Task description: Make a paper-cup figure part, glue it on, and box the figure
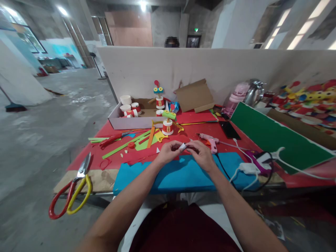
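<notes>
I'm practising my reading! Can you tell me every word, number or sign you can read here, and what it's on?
I can't read any words for sure.
Yellow label on the front cup figure: dark marks, too small.
Back cup figure's label: too small.
Green lit sign at the back: too blurred.
Pale piece by the fingers: no writing visible.

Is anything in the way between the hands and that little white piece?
Nothing visible is. The left hand pinches the small white piece, and the right hand is right at it. The cup figure stands beyond them, not between.
</notes>
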Motion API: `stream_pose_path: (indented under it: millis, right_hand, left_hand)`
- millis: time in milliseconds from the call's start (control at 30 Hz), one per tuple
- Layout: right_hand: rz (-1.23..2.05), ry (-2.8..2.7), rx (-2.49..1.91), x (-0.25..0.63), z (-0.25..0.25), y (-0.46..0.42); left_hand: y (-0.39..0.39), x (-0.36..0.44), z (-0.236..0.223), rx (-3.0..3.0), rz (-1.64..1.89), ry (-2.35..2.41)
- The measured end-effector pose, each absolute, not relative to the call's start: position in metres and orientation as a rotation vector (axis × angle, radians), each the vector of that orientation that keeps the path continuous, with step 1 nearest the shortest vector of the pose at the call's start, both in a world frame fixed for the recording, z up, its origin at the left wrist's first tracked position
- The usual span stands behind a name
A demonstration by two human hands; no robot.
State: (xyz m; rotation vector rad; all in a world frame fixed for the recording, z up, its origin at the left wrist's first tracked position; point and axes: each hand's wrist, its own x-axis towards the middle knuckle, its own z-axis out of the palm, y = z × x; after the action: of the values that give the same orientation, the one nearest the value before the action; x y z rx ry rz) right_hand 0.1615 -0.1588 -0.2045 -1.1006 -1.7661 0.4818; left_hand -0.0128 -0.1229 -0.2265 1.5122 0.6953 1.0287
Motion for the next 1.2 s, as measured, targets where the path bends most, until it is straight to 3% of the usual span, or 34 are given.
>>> stream_pose_path:
  millis: [300, 600, 800, 967, 1200]
  right_hand:
    - [0.988, -1.583, -1.204, 0.163, -0.209, -0.160]
    - [0.552, -1.759, -1.203, 0.149, -0.204, -0.172]
    - [0.499, -1.783, -1.185, 0.141, -0.203, -0.175]
    - [0.755, -1.501, -1.188, 0.143, -0.212, -0.167]
    - [1.081, -0.985, -1.077, 0.143, -0.211, -0.162]
  left_hand:
    - [-0.127, -0.017, -0.217, 1.438, 0.960, 0.678]
    - [-0.129, -0.014, -0.219, 1.320, 0.868, 0.645]
    - [-0.128, -0.014, -0.222, 1.285, 0.922, 0.676]
    - [-0.128, -0.014, -0.219, 1.202, 0.887, 0.677]
    - [-0.126, -0.017, -0.214, 1.271, 1.157, 0.715]
